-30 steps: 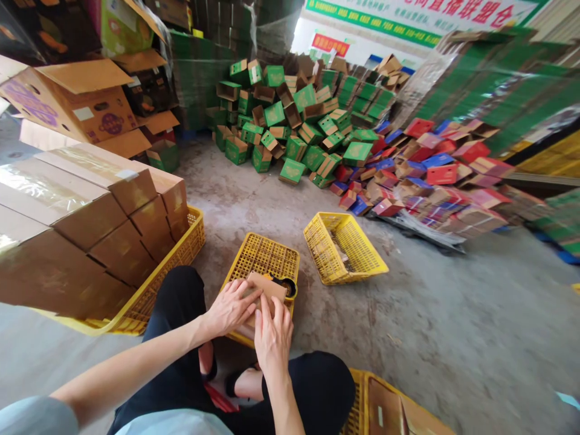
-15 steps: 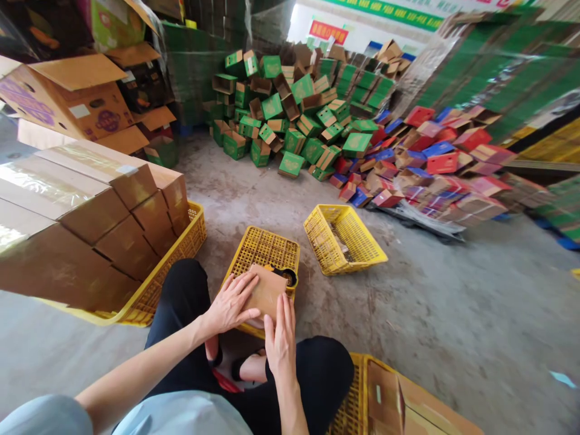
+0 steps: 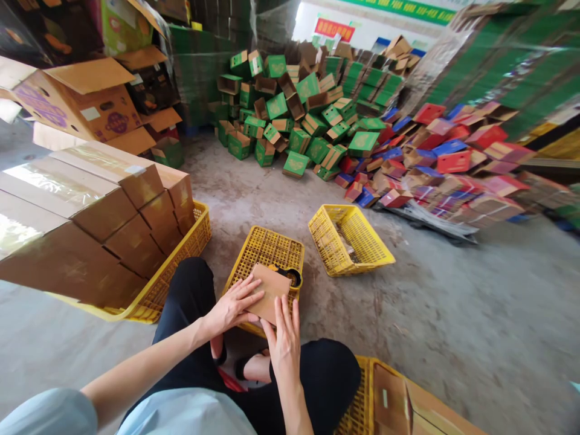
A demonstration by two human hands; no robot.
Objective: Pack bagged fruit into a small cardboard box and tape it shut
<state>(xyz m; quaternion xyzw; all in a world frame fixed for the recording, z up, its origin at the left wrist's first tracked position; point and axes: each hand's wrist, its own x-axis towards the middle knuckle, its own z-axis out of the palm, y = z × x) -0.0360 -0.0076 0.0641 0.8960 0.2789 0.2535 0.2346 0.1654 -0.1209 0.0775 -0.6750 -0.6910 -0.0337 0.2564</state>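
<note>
A small brown cardboard box point(image 3: 270, 290) lies on an upturned yellow plastic crate point(image 3: 270, 244) between my knees. My left hand point(image 3: 234, 307) rests on the box's left side, fingers stretched flat over its top. At the near right corner is my right hand point(image 3: 284, 332), its fingers extended along the box's edge and top. Just behind the box a black and yellow tape dispenser point(image 3: 292, 276) sits on the crate, partly hidden by the box.
A yellow crate stacked with sealed cartons point(image 3: 131, 223) stands to my left. An open yellow basket point(image 3: 351, 241) sits ahead right; another crate with cartons point(image 3: 392, 402) is at my right knee. Heaps of green boxes point(image 3: 296, 163) and red and blue boxes point(image 3: 453, 161) lie beyond.
The view has turned slightly left, so the scene sits further right. My right hand's fingers have shifted a little on the box, and my left hand remains flat on it.
</note>
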